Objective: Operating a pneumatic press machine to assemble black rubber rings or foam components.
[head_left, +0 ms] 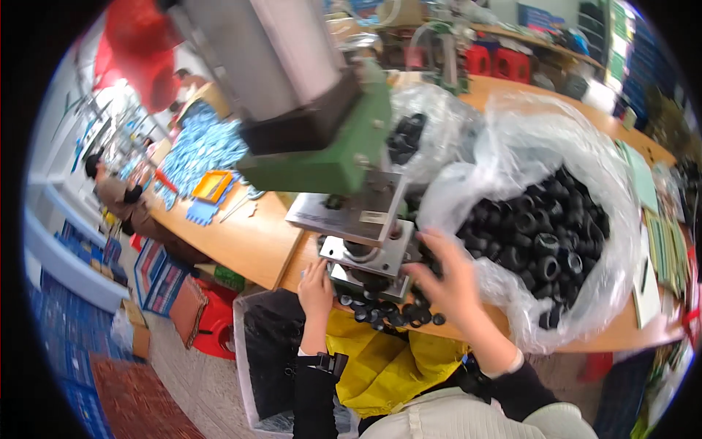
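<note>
In front of me stands a green bench press [322,172] with bright metal plates [365,256] at its working end. My left hand [316,291] is at the lower left side of those plates, its fingers bent and close together; what they hold, if anything, is hidden. To the right of the plates is my right hand [447,282], slightly blurred, with thumb and fingers apart and nothing visible in it. Small black round parts [391,314] lie in a heap just below the plates, between my hands.
A large clear plastic bag [504,307] full of black ring-like parts stands open at right, with a smaller bag [431,110] behind. Yellow sheeting [380,358] hangs below the table edge, beside a dark-lined bin [270,344]. At far left, a person [117,190] is near a blue pile [205,146].
</note>
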Available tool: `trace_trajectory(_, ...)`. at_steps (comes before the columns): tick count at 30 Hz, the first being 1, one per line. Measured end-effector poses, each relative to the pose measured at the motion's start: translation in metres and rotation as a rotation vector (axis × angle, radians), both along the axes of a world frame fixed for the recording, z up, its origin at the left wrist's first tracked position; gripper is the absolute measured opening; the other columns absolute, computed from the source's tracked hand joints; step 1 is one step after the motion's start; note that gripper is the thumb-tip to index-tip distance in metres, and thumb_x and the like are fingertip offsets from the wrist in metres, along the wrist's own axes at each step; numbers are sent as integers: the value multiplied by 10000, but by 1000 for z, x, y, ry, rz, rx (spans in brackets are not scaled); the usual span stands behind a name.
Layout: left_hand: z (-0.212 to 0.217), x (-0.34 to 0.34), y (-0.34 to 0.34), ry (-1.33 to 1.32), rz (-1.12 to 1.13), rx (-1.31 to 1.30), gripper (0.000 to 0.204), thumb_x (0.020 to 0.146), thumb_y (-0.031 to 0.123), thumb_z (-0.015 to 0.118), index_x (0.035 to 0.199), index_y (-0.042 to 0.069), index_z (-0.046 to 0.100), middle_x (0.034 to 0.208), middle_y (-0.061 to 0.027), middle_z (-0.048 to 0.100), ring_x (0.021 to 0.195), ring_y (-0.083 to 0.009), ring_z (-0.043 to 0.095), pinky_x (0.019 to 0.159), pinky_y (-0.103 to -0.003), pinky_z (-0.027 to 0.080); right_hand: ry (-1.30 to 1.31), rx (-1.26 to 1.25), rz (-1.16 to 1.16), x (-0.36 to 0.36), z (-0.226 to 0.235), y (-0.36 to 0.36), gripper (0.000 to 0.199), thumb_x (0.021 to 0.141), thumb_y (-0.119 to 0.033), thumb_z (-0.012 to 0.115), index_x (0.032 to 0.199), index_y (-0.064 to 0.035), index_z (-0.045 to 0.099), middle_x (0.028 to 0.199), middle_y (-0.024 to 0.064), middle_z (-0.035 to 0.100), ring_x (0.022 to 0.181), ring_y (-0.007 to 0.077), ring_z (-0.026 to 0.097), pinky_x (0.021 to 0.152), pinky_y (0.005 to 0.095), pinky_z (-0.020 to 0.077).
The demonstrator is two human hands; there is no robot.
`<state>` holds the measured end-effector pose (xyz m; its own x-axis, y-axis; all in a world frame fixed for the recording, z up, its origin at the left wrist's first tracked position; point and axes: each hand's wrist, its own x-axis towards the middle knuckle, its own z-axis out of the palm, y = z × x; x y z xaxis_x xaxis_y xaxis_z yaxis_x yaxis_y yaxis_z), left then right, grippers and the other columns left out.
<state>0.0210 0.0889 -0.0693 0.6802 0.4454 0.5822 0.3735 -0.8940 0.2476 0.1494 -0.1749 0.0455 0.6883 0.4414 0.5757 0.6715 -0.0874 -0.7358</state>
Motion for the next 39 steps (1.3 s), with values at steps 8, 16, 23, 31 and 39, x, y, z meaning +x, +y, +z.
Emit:
trace_trajectory(8,-30,15,-21,-85,54,-7,266,863,165,544,1114,164,634,1169,-4,618,1171,-234,526,942,-433,381,-90,-660,-612,44,-61,-188,446,607,8,694,1045,3,613,1175,188,508,1117,370,464,943,418,375)
trace_trajectory(16,0,0,-35,-367,19,-27,231,836,94,586,1048,5,586,1125,-164,569,1034,-374,529,896,-452,409,-222,-701,-620,60,-60,-161,320,599,28,657,914,38,602,1180,178,509,1135,364,454,948,420,372)
trace_trajectory(23,-21,0,-78,-277,-63,-350,155,815,88,591,924,-10,542,957,-193,542,903,-391,519,789,-441,422,-193,-734,-592,62,-63,-151,398,612,21,653,1001,39,567,1245,175,488,1169,359,434,988,427,344)
trace_trajectory(31,-27,-9,-137,-222,-296,-232,115,768,88,600,821,8,536,865,-159,532,863,-355,511,746,-434,404,-94,-724,-645,59,-71,-164,483,608,-60,732,1058,-27,558,1225,156,491,1134,337,445,942,426,341)
trace_trajectory(39,7,-22,-148,-174,-320,-170,208,769,120,614,961,50,579,1014,-116,567,968,-316,535,850,-442,391,-120,-669,-657,57,-68,-156,292,627,-88,746,878,-34,609,1203,159,499,1126,334,463,924,430,343)
